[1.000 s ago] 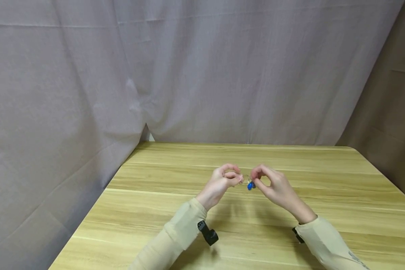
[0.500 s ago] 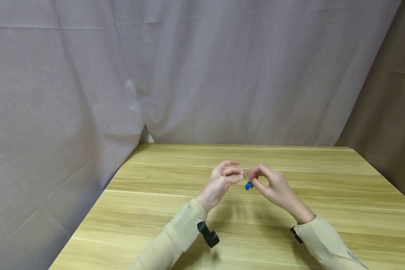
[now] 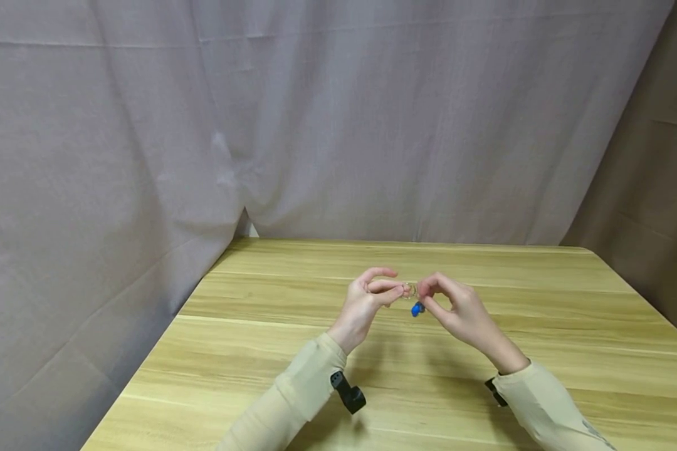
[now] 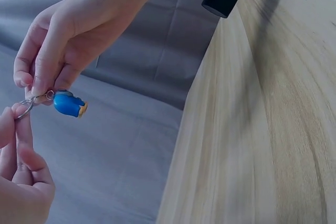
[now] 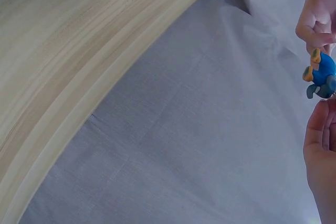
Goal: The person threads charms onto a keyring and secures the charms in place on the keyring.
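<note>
A keychain with a small blue figure point(image 4: 67, 103) hangs between my two hands, above the wooden table. My left hand point(image 3: 361, 307) pinches its metal split ring point(image 4: 24, 112) from the left, thumb and index finger at the ring's edge. From the right, my right hand point(image 3: 467, 316) pinches the metal link beside the ring with thumb and index fingertips. Below those fingertips dangles the blue figure, and in the right wrist view the keychain figure point(image 5: 326, 71) shows orange feet and grey parts by its head. Fingers partly cover the ring and link.
The wood-grain table point(image 3: 259, 363) spreads under both hands. Grey cloth point(image 3: 338, 125) hangs behind it and along the left side, with darker cloth point(image 3: 654, 188) on the right. Black wrist cameras point(image 3: 348, 393) are strapped under the cream sleeves.
My left fingers have shifted their pinch on the ring, with the index finger lifting slightly. The ring and figure have turned and moved a little left; the right hand stays nearly in place.
</note>
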A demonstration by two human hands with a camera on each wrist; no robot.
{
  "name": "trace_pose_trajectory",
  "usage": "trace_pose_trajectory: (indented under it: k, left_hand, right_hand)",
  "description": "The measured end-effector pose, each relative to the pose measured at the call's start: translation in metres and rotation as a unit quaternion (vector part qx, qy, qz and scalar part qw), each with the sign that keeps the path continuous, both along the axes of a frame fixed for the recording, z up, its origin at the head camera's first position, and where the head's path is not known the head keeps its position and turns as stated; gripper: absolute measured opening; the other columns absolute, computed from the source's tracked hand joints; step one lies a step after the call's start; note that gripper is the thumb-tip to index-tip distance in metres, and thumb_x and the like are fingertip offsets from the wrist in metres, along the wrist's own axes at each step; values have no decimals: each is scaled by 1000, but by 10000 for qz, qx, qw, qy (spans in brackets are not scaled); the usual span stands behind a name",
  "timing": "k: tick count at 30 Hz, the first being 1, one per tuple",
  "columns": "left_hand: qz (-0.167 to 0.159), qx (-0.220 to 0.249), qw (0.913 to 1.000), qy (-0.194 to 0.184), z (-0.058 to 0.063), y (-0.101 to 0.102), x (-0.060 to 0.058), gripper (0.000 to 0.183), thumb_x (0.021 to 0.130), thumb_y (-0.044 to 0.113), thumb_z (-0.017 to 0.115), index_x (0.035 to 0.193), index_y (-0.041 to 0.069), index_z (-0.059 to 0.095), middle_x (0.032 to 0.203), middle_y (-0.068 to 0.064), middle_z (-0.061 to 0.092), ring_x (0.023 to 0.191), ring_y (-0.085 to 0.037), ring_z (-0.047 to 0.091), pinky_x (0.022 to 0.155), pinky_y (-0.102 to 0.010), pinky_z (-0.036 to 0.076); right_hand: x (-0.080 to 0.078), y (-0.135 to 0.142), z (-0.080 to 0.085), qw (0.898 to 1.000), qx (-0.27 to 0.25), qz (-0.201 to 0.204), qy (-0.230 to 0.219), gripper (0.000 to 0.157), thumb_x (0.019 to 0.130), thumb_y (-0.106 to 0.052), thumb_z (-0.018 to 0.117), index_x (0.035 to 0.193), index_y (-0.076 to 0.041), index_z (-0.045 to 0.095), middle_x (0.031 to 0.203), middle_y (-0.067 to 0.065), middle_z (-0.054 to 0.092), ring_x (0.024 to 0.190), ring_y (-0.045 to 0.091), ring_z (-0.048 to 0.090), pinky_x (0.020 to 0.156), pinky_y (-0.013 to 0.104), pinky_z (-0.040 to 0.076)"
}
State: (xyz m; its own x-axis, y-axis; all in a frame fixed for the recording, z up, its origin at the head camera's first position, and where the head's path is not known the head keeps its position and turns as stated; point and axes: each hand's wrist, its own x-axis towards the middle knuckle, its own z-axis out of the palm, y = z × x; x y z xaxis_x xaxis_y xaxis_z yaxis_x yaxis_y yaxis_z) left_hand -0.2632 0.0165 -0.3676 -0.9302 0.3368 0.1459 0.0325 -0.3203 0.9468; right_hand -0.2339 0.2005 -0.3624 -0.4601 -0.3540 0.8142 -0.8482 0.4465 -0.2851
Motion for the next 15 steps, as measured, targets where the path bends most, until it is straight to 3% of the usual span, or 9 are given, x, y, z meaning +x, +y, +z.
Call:
trace_pose_trajectory:
  k: [5,10,15]
  left_hand:
    - [98,-34,9999,-128,1,0,1,28,85,-1,69,111,6,60,74,12,72,76,-6,68,72,-22,45]
    - [-62,38,9998,-177,2,-1,2,31,86,-3,66,115,-2,56,74,9,72,75,-8,69,80,-26,51]
    - [-160,-70,9998,-56,3,0,2,30,88,0,65,117,-1,57,76,11,72,75,-6,68,69,-20,44]
  right_hand:
    - [-1,1,0,10000,74,-28,-36,34,74,22,68,87,-7,59,82,3,66,76,2,61,73,9,49]
    - [0,1,0,10000,68,15,2,34,73,23,67,87,-7,59,82,2,65,75,2,61,73,8,49]
    - [0,2,-1,9999,110,57,-6,35,73,23,67,89,-6,59,83,4,65,77,3,61,76,8,49]
